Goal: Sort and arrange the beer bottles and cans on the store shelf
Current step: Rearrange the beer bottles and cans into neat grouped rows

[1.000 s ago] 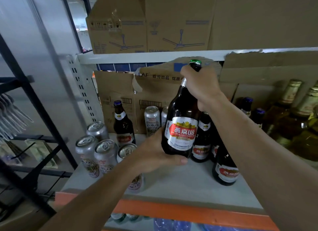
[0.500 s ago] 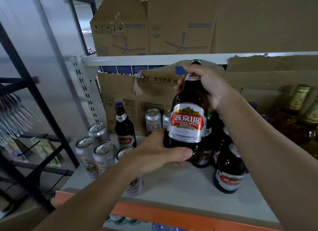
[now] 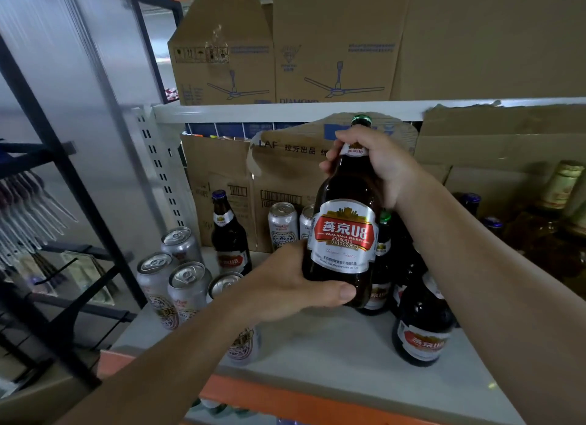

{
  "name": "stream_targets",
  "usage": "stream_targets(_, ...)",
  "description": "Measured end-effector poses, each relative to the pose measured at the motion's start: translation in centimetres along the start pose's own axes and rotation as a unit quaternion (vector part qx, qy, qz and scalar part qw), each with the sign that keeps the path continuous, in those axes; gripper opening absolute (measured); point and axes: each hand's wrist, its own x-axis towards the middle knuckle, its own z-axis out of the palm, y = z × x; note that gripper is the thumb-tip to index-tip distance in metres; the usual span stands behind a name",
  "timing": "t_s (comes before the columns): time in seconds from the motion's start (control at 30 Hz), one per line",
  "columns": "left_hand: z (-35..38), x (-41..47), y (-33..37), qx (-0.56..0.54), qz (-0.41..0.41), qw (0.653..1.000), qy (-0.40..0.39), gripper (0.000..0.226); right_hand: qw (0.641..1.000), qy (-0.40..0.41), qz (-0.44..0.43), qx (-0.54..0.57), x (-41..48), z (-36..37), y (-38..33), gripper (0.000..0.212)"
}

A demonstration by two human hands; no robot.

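Note:
I hold a dark brown beer bottle (image 3: 344,231) with a red and silver label and a green cap above the grey shelf (image 3: 333,358). My left hand (image 3: 285,285) grips its base and my right hand (image 3: 377,161) wraps its neck. Several silver cans (image 3: 187,285) stand at the shelf's left front, two more cans (image 3: 283,223) at the back. One bottle (image 3: 229,237) stands behind the cans. Other dark bottles (image 3: 423,326) cluster to the right, partly hidden by my right arm.
Torn cardboard boxes (image 3: 222,183) line the back of the shelf, and fan cartons (image 3: 333,44) sit on the white shelf above. Gold-topped bottles (image 3: 558,202) stand at far right. A black rack (image 3: 54,177) with hanging utensils is to the left. An orange beam (image 3: 285,402) edges the shelf front.
The held bottle has come up and toward me, turning so its label faces the camera. My right hand slid from over the cap to around the neck.

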Motion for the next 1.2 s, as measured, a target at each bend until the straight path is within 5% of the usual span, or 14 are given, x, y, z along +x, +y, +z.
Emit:
stream_targets(0.5, 1.6, 2.1, -0.4, 0.077, 0.018, 0.997, -0.007, 0.033, 0.995, 0.065, 0.008, -0.078, -1.2, -1.9, -0.8, 0.009)
stream_targets(0.57, 1.8, 2.3, -0.5, 0.061, 0.016, 0.998, -0.011, 0.033, 0.99, 0.092, 0.017, -0.104, -1.2, -2.2, -1.0, 0.021)
stream_targets(0.63, 2.0, 2.4, -0.7, 0.065, 0.017, 0.998, -0.011, 0.036, 0.977, 0.127, 0.018, -0.168, -1.4, -2.5, -1.0, 0.04)
stream_targets(0.83, 2.8, 2.6, -2.7, 0.12, 0.012, 0.993, 0.0, 0.05, 0.878, 0.149, -0.076, -0.449, -3.0, -3.7, -1.1, 0.04)
stream_targets(0.93, 3.9, 2.7, -5.1, 0.129, 0.002, 0.991, 0.02, 0.061, 0.869, 0.124, -0.052, -0.476, -3.5, -4.3, 0.0, 0.032)
stream_targets(1.07, 4.9, 4.1, -9.5, 0.123, -0.034, 0.991, 0.028, 0.074, 0.847, 0.117, -0.09, -0.51, -4.3, -4.7, 2.9, 0.052)
stream_targets(1.2, 5.9, 5.0, -12.5, 0.11, -0.077, 0.989, 0.066, 0.057, 0.828, 0.093, -0.101, -0.543, -4.6, -5.6, 5.4, 0.052)
